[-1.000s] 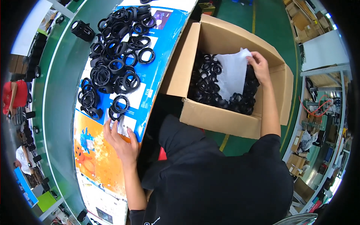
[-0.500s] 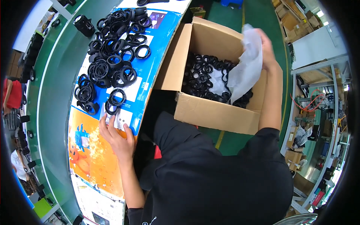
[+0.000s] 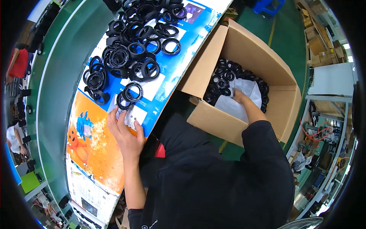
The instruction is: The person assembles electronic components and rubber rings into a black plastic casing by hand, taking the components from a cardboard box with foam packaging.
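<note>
My left hand (image 3: 126, 133) lies flat with fingers spread on the printed cardboard sheet (image 3: 95, 152) covering the bench, just below a pile of black rubber rings (image 3: 133, 49). The nearest rings (image 3: 129, 93) sit by its fingertips. My right hand (image 3: 239, 95) reaches down into an open cardboard box (image 3: 213, 122) on my right, its fingers on a white sheet (image 3: 242, 103) that lies over more black rings (image 3: 225, 78). Whether it grips the sheet or only presses on it is not visible.
A green conveyor belt (image 3: 57, 87) runs along the far side of the bench. Other people sit at the far left (image 3: 17, 63). Stacked cartons (image 3: 318, 45) and a metal rack (image 3: 324, 126) stand on the green floor to the right.
My right hand, which held the white sheet lifted above the box, has come down into the box with it. My left hand stays flat on the printed sheet.
</note>
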### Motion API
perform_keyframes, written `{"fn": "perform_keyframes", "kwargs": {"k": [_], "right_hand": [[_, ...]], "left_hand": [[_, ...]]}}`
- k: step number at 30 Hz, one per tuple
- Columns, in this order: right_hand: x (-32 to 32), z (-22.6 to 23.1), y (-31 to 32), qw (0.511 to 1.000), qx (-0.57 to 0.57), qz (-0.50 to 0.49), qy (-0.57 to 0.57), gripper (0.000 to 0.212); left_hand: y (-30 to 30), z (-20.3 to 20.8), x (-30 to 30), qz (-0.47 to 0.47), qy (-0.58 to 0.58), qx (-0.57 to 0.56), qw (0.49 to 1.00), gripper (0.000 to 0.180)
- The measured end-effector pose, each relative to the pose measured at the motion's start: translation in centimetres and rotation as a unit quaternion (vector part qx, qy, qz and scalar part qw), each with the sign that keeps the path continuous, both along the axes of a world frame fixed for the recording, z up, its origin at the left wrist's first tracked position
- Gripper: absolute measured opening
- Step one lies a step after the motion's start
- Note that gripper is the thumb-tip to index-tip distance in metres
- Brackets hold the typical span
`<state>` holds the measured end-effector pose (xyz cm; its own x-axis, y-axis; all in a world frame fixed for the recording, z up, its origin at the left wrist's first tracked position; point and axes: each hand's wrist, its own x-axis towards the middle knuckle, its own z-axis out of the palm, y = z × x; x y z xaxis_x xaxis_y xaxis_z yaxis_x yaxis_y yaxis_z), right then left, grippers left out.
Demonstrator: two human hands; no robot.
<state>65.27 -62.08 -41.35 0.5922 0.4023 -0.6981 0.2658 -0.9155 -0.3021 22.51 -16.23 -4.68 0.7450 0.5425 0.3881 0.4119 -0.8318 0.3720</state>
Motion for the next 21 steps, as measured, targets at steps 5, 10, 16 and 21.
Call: {"fn": "perform_keyframes", "kwargs": {"k": [5, 10, 16, 21], "right_hand": [[0.3, 4.9, 1.6, 0.995, -0.029, -0.029, -0.089, 0.047], [3.8, 14.7, 0.3, 0.948, 0.121, -0.217, -0.197, 0.041], [4.1, 37.5, 2.0, 0.762, 0.512, -0.39, -0.074, 0.039], [-0.2, 46.2, 6.3, 0.694, 0.64, -0.313, -0.105, 0.039]], "left_hand": [[-0.1, 0.2, 0.0, 0.011, 0.013, 0.003, 1.0, 0.051], [0.0, 0.1, 0.1, 0.008, 0.009, 0.013, 1.0, 0.05], [0.2, 0.3, 0.0, -0.003, -0.002, 0.019, 1.0, 0.052], [0.3, 0.0, -0.6, 0.004, -0.031, 0.028, 0.999, 0.048]]}}
